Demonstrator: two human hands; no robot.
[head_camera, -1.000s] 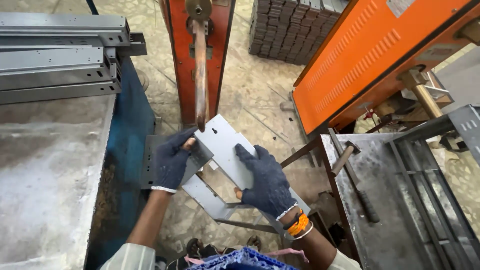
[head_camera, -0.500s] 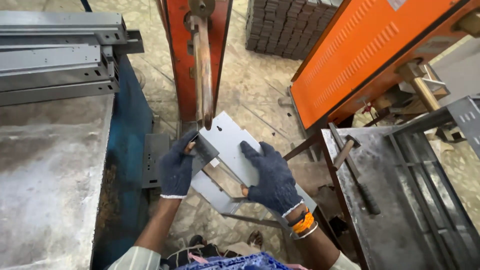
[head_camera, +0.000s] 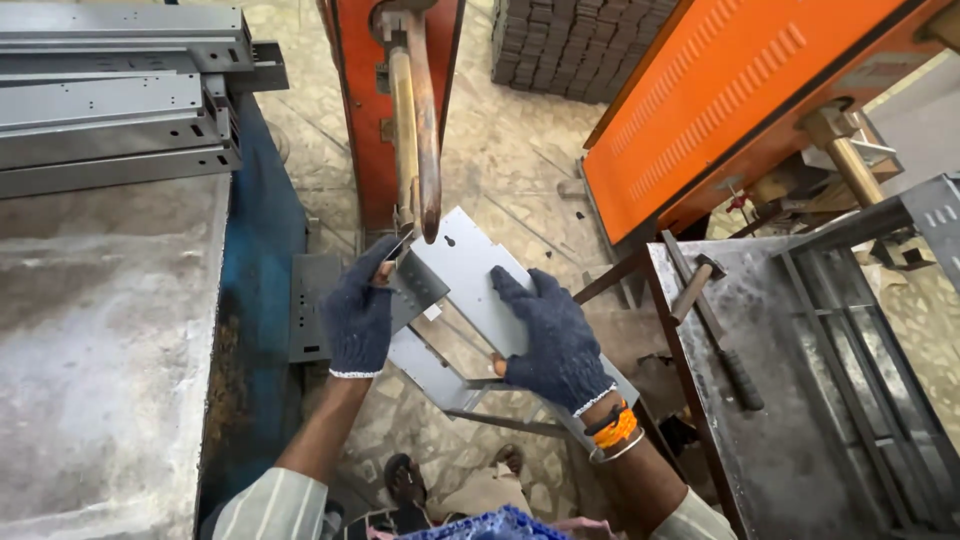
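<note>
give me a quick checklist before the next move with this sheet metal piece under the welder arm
1. Both hands on the part: ok. Left hand holds the small bracket; right hand lies on the grey sheet metal panel.
2. Gloves on: ok, dark knit gloves on both.
3. Panel under the copper electrode arm: ok, its tip sits just over the panel's upper edge.
4. Fingers away from the tip: cannot tell; left fingertips look close to it.
5. Bracket flush on the panel: cannot tell from this angle.
6. Hammer on the right bench out of the way: ok.
</note>
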